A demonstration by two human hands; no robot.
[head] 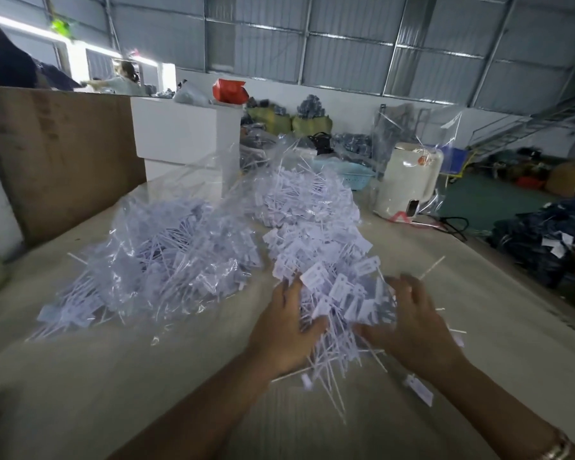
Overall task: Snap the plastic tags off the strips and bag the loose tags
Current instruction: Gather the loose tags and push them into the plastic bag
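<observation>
A heap of loose white plastic tags (326, 247) with thin stems lies on the table (113, 376) in front of me. My left hand (286, 323) and my right hand (412, 323) press in from both sides on a bundle of tags (346, 303) at the heap's near end, fingers curled around it. Long white stems stick out below the hands. To the left lies a clear plastic bag (153, 260) full of tags. A second clear bag (296, 190) holding tags sits behind the heap, its mouth open upward.
A brown cardboard sheet (57, 154) stands at the left, white boxes (183, 134) behind the bags. A cream kettle (409, 184) in plastic wrap and a light blue basket (352, 174) sit at the back right. Dark garments (541, 247) lie beyond the table's right edge. A person works far back left.
</observation>
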